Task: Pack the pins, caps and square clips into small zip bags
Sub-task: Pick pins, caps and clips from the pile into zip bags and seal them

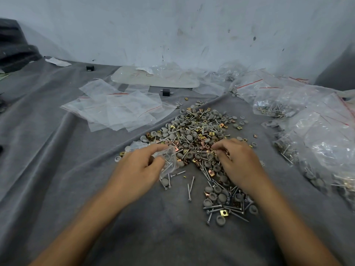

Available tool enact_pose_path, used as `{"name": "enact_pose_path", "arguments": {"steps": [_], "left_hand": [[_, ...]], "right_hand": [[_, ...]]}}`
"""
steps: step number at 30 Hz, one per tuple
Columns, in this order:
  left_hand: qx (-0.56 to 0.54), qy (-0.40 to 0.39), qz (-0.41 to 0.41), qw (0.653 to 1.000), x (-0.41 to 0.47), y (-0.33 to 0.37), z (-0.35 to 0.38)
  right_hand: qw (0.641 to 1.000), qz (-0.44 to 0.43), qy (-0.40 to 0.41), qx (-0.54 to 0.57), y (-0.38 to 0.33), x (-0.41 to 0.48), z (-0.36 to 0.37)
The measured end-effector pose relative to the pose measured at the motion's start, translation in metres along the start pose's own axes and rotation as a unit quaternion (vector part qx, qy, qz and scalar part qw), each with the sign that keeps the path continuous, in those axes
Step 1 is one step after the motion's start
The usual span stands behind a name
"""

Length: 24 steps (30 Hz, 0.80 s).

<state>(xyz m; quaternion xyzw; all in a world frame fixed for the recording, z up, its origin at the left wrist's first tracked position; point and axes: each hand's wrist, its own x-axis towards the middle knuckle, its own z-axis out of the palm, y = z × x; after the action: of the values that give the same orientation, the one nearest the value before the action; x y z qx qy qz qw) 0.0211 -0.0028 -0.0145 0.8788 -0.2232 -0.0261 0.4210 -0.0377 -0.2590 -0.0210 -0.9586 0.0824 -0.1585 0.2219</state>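
The left hand (138,167) pinched a small clear plastic zip bag (169,164) between its thumb and fingers. The bag sat at the near left edge of a big pile of loose parts (199,135) on a wrinkled grey cloth (57,150). The pile was a mix of thin silver metal pins (189,192), round grey plastic caps (221,219) and little gold square metal clips (223,212). The right hand (240,162) lay on the pile just beside the bag, with its fingers bent down into the parts. I could not tell if it had hold of anything, because the fingertips were hidden among the caps. The job at this point seemed to be picking parts to drop into the held bag. To do it well, the left hand should keep the bag's mouth open and turned toward the pile. The right hand should lift only a few parts at a time. Pins would be best slid in head first, since a sharp tip might poke through the thin plastic. Some pins and grey caps showed through the held bag, so it looked partly filled. Flat empty clear bags (119,110) with red zip lines lay far to the left of the pile. Full clear bags (276,106) of the same parts were heaped on the right.
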Motion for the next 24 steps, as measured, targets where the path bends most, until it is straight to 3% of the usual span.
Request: {"name": "enact_pose_path", "arguments": {"steps": [11,17,24], "left_hand": [[0.008,-0.002,0.001,1.0,0.0,0.0,0.003],[0.002,0.0,0.001,1.0,0.001,0.0,0.005],[-0.003,0.002,0.003,1.0,0.0,-0.001,0.004]], "right_hand": [[0.997,-0.076,-0.022,-0.027,-0.019,0.005,0.026],[0.997,-0.041,0.014,-0.066,-0.031,0.009,0.037],[0.995,-0.056,-0.04,-0.075,-0.035,0.006,0.033]]}}
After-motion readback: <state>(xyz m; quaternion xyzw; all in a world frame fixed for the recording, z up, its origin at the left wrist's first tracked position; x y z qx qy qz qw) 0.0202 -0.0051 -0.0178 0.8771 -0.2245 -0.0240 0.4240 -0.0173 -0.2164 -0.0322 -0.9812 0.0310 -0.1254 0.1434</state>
